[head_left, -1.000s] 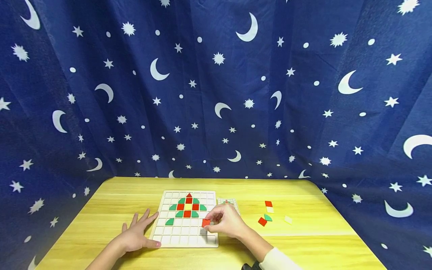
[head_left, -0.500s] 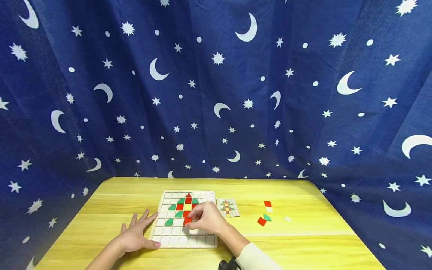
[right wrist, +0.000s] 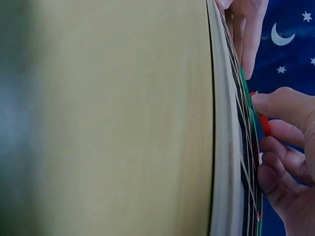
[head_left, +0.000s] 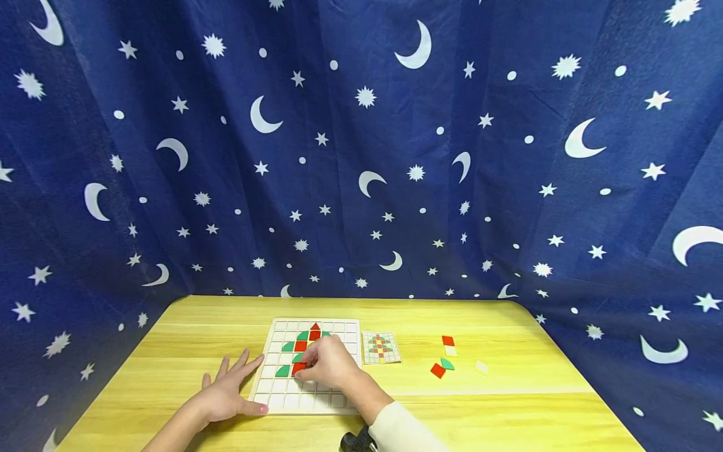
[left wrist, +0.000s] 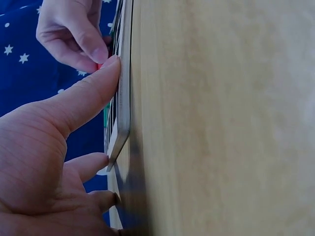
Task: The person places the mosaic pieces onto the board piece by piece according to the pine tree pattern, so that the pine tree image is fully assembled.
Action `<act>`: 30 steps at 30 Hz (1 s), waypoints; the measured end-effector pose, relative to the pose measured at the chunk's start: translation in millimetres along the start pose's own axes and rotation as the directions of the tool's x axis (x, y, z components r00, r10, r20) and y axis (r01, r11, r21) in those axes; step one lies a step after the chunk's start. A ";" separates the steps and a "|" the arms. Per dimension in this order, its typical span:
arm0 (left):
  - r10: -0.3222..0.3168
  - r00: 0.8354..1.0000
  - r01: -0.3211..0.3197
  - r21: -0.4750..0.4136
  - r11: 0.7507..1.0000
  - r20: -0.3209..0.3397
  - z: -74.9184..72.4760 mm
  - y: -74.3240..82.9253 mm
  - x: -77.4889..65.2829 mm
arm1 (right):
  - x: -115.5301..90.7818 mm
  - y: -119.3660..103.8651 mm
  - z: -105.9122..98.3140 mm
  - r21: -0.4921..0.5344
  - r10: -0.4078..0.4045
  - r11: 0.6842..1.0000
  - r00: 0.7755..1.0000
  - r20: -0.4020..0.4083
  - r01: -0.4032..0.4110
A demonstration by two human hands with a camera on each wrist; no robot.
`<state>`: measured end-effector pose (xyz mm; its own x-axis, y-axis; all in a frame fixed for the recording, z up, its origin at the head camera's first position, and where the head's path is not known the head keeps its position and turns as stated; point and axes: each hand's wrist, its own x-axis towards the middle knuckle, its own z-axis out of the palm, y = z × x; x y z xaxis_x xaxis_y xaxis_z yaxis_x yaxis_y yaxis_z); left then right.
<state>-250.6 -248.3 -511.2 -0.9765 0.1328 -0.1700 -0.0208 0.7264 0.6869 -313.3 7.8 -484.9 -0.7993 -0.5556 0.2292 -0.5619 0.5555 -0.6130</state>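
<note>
My right hand (head_left: 330, 362) pinches a red square tile (head_left: 297, 369) between thumb and fingers, low over the white grid board (head_left: 282, 402). In the right wrist view the red tile (right wrist: 265, 124) is tilted between thumb and forefinger. Just left of it lies a green quarter-round tile (head_left: 282, 371), set in the grid. Above, red and green tiles and a red triangle (head_left: 315, 326) form a tree-like pattern, partly hidden by my right hand. My left hand (head_left: 226, 395) is spread at the board's left edge, its thumb on the near corner.
A pattern card (head_left: 381, 348) with a small printed tree lies right of the board. Farther right on the wooden table (head_left: 508, 414) are loose tiles: a red tile (head_left: 448, 341), a red square (head_left: 437, 370), a green piece (head_left: 447, 363) and a pale yellow one (head_left: 482, 367).
My right hand has moved left across the board with the red tile, uncovering the pattern card. The left hand has stayed in place.
</note>
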 end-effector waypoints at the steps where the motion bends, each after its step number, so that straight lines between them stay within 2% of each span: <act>1: -0.005 1.000 0.005 0.001 1.000 0.006 -0.4 0.6 -0.3 | 0.7 -1.0 0.6 -0.029 -0.004 1.000 1.000 0.002 0.004; 4: 0.002 1.000 -0.002 0.001 1.000 0.015 -0.4 0.3 -0.5 | 2.0 -3.3 1.6 -0.112 -0.027 0.993 1.000 0.001 0.027; 8: -0.004 1.000 0.004 0.000 1.000 0.005 0.8 -3.0 1.8 | 3.5 -5.6 2.0 -0.145 -0.032 0.989 0.999 -0.004 0.032; 16: 0.003 1.000 -0.003 -0.003 1.000 -0.004 2.7 -11.1 6.2 | 4.5 -7.3 2.2 -0.163 -0.025 0.986 1.000 0.010 0.026; 23: 0.009 1.000 -0.009 0.009 1.000 -0.005 3.6 -14.4 9.2 | 5.1 -7.1 4.3 -0.157 -0.073 0.985 0.997 0.007 0.073; 30: -0.006 1.000 0.006 0.023 1.000 -0.001 1.8 -6.5 5.8 | 5.0 -6.0 4.7 -0.134 -0.048 0.990 0.999 0.015 0.050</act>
<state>-255.7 -251.0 -517.9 -0.9765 0.1277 -0.1738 -0.0219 0.7427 0.6693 -312.9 -1.2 -483.6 -0.7681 -0.5908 0.2472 -0.6244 0.6050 -0.4941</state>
